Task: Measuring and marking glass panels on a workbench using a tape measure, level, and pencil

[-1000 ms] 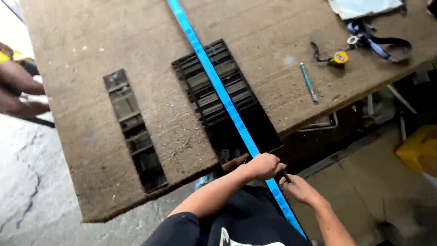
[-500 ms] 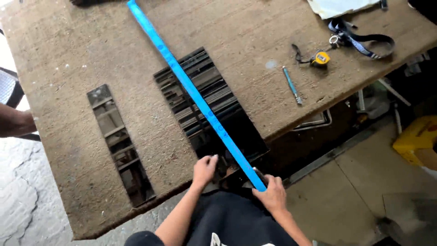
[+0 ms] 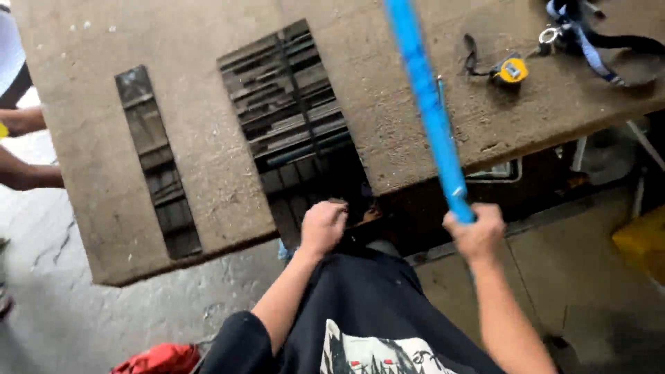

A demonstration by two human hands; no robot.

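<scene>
Leftward, my left hand (image 3: 323, 226) curls as a loose fist at the near edge of the wide slatted opening (image 3: 294, 114) in the workbench (image 3: 208, 173); whether it grips anything I cannot tell. My right hand (image 3: 476, 233) clenches the blue bar (image 3: 426, 104), which slants up and away over the bench.

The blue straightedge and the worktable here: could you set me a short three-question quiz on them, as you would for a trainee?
1. True or false: the right hand grips the near end of the long blue straightedge.
2. Where is the left hand?
A. On the yellow tape measure
B. At the near edge of the worktable, by the wide slatted opening
C. On the narrow slot
3. Fill in: on the worktable, the yellow tape measure lies to the ______ of the straightedge.

Key: 1 true; 2 B; 3 right.
</scene>
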